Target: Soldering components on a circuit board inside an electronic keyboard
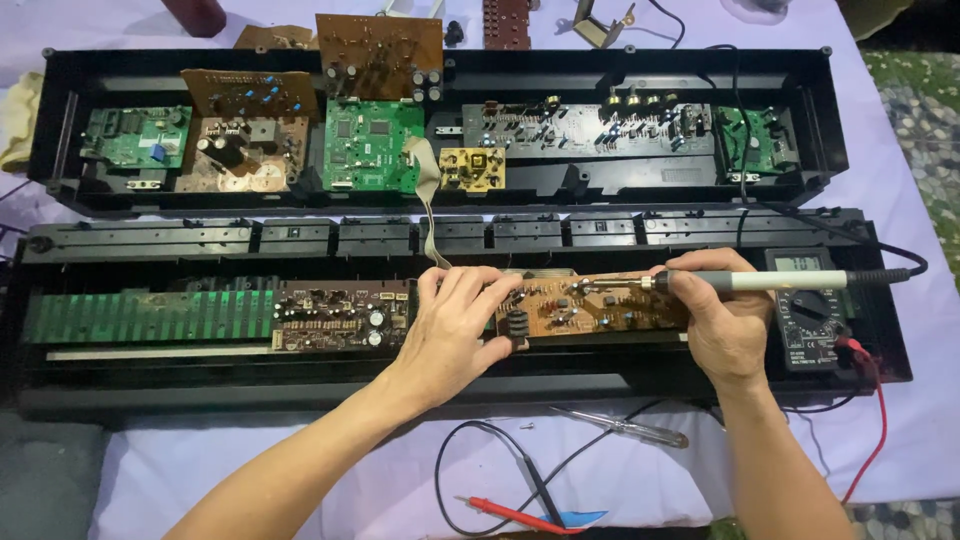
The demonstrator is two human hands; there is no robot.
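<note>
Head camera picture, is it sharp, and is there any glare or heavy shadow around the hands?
Head view: sharp, evenly lit; left hand and right hand with the soldering iron show no blur; soft shadow under them; no strong glare on the brown circuit board.
</note>
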